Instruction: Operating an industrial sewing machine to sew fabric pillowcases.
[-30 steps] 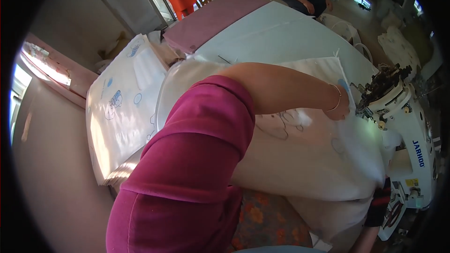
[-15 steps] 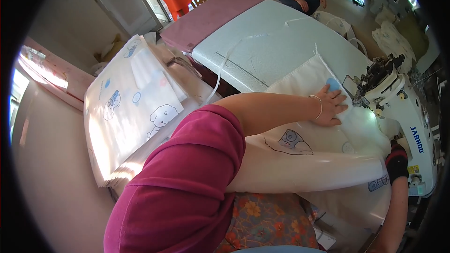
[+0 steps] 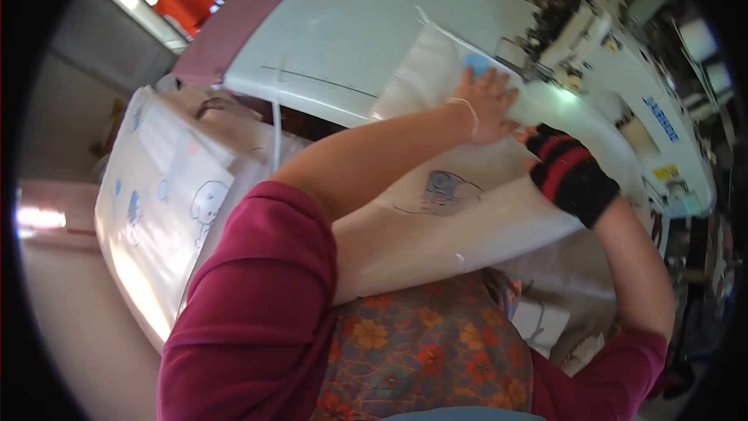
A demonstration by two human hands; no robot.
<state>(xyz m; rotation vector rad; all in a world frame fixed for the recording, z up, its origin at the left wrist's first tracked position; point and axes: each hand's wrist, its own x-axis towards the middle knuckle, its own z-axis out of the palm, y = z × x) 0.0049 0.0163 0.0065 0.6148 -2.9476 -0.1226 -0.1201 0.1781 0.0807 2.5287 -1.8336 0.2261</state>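
Observation:
A white plastic-looking sheet [image 3: 499, 226] with printed cartoon figures spreads across my lap and up to the sewing machine [image 3: 650, 101]. My left hand [image 3: 491, 105] lies flat on it, fingers spread, beside a blue round print near the machine's lit needle area. My right hand [image 3: 573, 175], in a black and red fingerless glove, is over the sheet just right of my left hand. Its bare fingertips point toward the left hand, thumb a little apart, with nothing visible held. The sheet's near part bulges in a soft fold below both hands.
A stack of similar printed sheets [image 3: 164, 203] stands to the left. Beyond the sheet is the pale table top [image 3: 327, 47] with a mauve covering [image 3: 241, 23] at its far left. A white strip [image 3: 276, 129] hangs over the table edge. An orange cloth [image 3: 187, 0] hangs at the back.
My right hand has moved up and left from the sheet's right edge, by the machine, to beside my left hand. The left hand stays flat on the sheet. The view has shifted.

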